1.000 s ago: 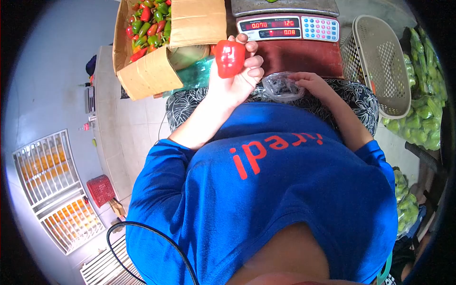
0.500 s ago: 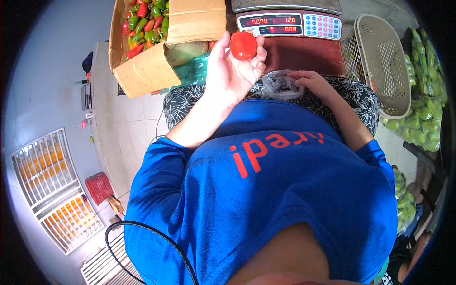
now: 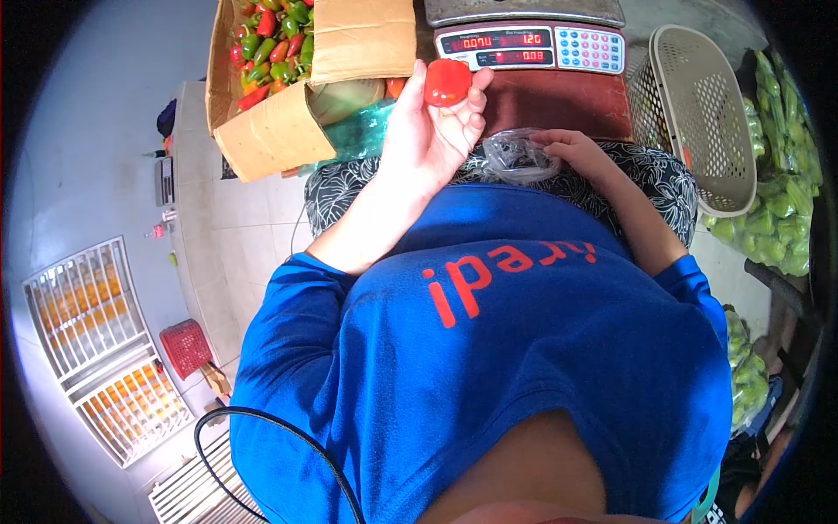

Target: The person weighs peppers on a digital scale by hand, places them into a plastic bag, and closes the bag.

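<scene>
Raised palm-up in front of the scale, my left hand [image 3: 432,140] holds a red pepper [image 3: 447,82] between thumb and fingers. My right hand [image 3: 572,153] rests at my lap, its fingers closed on the edge of a clear plastic bag [image 3: 519,157]. The crumpled bag lies on the black-and-white patterned cloth [image 3: 336,188] over my legs. Beyond my hands stands a digital scale [image 3: 532,48] with lit red digits. A cardboard box [image 3: 362,39] at the upper left holds many red and green peppers [image 3: 272,48].
A beige perforated basket [image 3: 745,166] stands at the right, beside bagged green vegetables [image 3: 772,218]. Green plastic [image 3: 358,135] lies under the box flap. A red basket [image 3: 185,348] and a barred window [image 3: 87,306] are at the left. A black cable [image 3: 262,413] loops near my sleeve.
The red pepper has moved right and slightly up and has been turned in my left hand, whose fingers have shifted around it. My right hand stays on the bag.
</scene>
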`<state>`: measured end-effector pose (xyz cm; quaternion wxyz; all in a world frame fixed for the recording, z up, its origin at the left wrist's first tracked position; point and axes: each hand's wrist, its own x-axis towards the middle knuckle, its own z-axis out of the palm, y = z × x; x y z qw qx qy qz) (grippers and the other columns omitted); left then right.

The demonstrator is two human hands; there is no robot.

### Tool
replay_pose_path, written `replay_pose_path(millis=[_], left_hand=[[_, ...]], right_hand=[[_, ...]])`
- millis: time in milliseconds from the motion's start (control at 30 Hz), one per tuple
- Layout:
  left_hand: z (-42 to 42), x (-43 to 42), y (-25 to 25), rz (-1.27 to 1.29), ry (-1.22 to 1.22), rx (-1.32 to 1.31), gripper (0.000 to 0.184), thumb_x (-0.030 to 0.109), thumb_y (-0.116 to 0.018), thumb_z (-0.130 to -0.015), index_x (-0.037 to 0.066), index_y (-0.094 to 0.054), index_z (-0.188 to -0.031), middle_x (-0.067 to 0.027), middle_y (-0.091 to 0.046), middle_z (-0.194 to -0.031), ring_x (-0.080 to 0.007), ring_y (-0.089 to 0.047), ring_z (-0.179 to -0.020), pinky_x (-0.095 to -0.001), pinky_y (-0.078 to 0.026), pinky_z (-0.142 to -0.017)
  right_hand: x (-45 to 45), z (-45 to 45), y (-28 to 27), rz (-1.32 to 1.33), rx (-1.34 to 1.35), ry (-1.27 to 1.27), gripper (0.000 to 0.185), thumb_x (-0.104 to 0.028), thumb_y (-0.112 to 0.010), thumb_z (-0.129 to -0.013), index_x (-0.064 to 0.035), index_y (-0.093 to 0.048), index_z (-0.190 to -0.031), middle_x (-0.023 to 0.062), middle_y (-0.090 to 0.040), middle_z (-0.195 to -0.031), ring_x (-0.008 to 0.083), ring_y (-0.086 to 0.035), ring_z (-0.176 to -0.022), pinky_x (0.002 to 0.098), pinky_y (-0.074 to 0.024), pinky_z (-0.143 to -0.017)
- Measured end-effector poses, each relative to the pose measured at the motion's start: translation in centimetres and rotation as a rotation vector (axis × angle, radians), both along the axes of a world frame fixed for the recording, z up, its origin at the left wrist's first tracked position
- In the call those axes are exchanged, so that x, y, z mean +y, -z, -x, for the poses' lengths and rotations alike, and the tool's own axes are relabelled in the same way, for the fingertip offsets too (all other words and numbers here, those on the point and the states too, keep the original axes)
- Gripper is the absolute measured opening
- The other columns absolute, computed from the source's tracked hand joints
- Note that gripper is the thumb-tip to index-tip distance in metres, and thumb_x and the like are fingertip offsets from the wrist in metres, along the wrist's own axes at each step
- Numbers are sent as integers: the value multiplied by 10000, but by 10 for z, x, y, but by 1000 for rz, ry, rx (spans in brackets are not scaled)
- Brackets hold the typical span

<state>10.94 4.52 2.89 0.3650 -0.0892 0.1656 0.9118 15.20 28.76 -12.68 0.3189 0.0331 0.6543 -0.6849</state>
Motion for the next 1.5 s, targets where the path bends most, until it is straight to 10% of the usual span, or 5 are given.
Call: replay_pose_path(millis=[533, 1500], left_hand=[[-2, 2, -11, -126, -38, -50, 377, 217, -485, -907, -54, -480, -1170, -239, -489, -1233, -232, -581, -907, -363, -536, -760], [-9, 3, -5, -195, 60, -50, 442, 292, -366, -963, -55, -481, -1212, -134, -604, -1021, -128, -518, -704, -273, -423, -620]], right_hand=[[1, 1, 2, -17, 2, -8, 408, -71, -514, -832, 31, -547, -1225, 80, -619, -1127, 135, -567, -1001, 255, -422, -899], [2, 2, 12, 12, -5, -12, 423, -75, -518, -812, 41, -550, -1218, 93, -616, -1137, 152, -565, -1017, 268, -419, -916]])
